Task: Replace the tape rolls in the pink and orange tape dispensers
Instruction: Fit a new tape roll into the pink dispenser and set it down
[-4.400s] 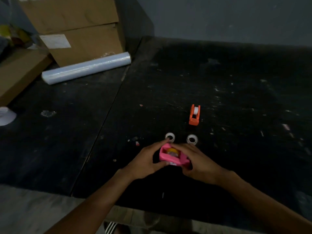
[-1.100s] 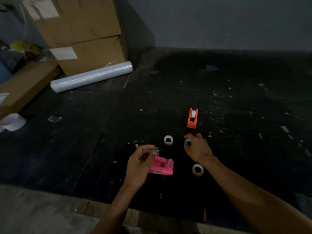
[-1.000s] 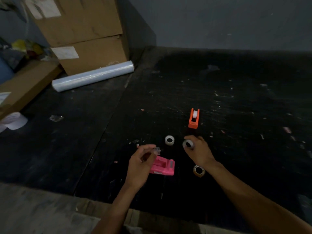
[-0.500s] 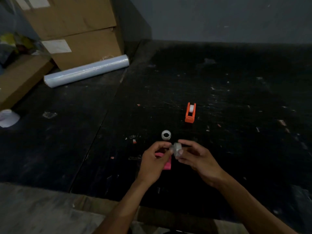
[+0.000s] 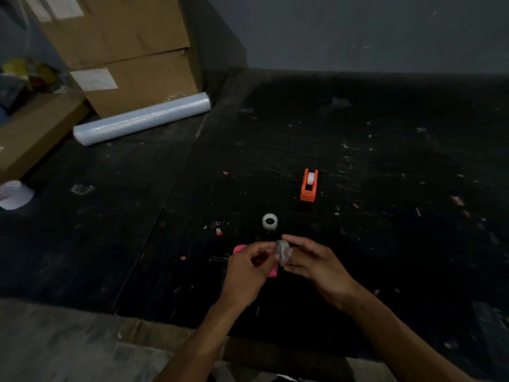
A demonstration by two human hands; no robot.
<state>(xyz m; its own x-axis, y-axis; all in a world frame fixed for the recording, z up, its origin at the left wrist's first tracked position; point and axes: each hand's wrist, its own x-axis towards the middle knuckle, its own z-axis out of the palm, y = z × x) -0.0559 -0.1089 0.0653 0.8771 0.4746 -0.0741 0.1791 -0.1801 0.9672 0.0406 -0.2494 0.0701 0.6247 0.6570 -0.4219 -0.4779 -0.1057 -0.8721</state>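
Tape roll [image 5: 283,250] held between both hands, above the near part of the black table [image 5: 385,150].

Pinched at its right side by the fingertips of the right hand [image 5: 316,264], the small clear roll is met on its left by the thumb and fingers of the left hand [image 5: 248,274], which are closed towards it; whether something else is pinched there cannot be told. Beneath the left hand, the pink dispenser [image 5: 271,271] is seen lying on the table, largely covered. A second, white tape roll [image 5: 270,221] lies just beyond the hands. Farther back and to the right, the orange dispenser [image 5: 309,185] stands with a white roll seated in it. A roll of clear film [image 5: 141,119] and cardboard boxes [image 5: 124,51] are found at the far left.
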